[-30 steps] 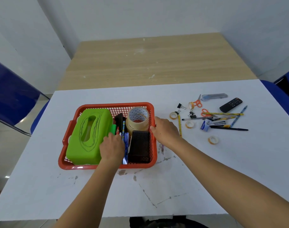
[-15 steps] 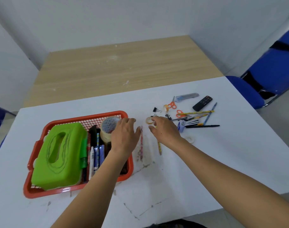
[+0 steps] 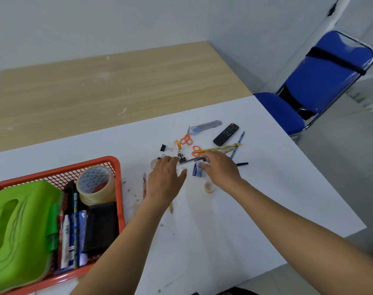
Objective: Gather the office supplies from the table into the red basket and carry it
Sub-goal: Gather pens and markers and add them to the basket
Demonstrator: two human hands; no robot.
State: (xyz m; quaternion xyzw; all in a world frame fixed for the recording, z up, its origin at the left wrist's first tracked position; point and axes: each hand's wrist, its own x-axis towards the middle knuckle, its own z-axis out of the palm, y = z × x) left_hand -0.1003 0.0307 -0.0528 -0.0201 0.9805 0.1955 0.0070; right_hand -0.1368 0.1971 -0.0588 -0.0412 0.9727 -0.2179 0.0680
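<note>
Both hands have left the red plastic mesh basket (image 3: 109,160) and now reach right, over the loose supplies near the middle of the white table (image 3: 266,209). The basket sits at the table's near left edge, apart from both hands. In its left half lies a bright green plastic tissue box (image 3: 17,235). A wide beige roll of packing tape (image 3: 96,186) stands in its far right corner, with pens packed upright between the two.

The left hand (image 3: 166,179) hovers palm down, fingers straight and slightly spread, holding nothing. The right hand (image 3: 220,169) bends its fingers down into the pile of pens; I cannot tell whether they pinch anything. Toward the far right edge lies a black remote control (image 3: 226,134), with orange-handled scissors (image 3: 186,139) to its left. A small clear tape roll (image 3: 210,186) lies just under the right wrist, and a black binder clip (image 3: 163,148) beyond the left fingertips.
</note>
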